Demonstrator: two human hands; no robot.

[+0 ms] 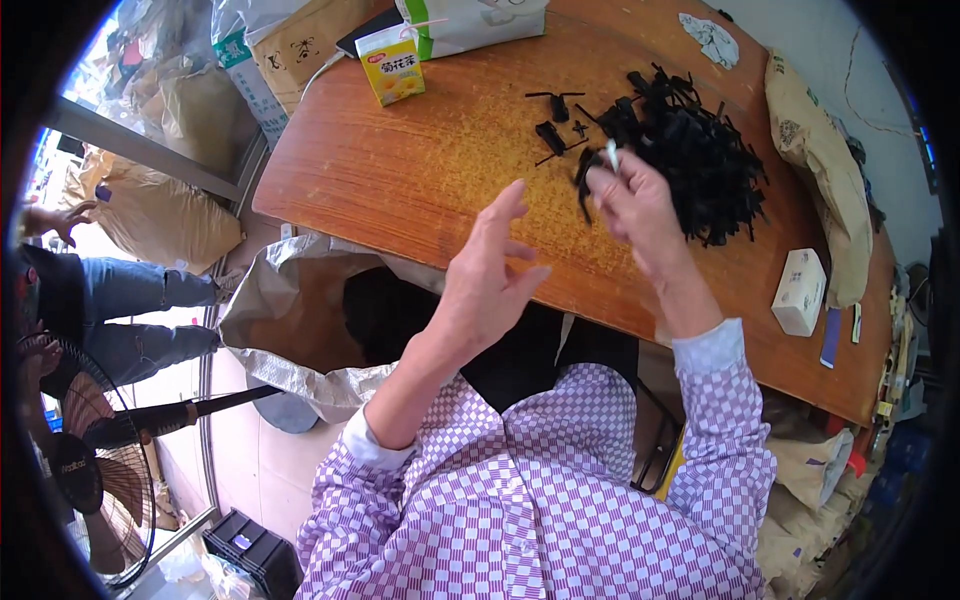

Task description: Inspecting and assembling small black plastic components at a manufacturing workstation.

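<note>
My left hand (480, 275) is raised over the near edge of the wooden table, fingers stretched out and apart with nothing in them. Over the tabletop, my right hand (635, 205) is closed with the fingers bent into a pinch. A small whitish tip (612, 152) sticks up from those fingers; its kind cannot be made out. Just beyond and right of that hand lies a big heap of black pieces with thin strips (712, 170). A few loose black pieces (551, 138) lie to the heap's left.
A yellow drink carton (392, 72) with a straw stands on the wooden table (400, 170). A white box (800, 292) and a long brown paper sack (825, 170) are at the right. Below the table's left edge, a sack (265, 310) gapes open. A fan (85, 470) and another person stand at left.
</note>
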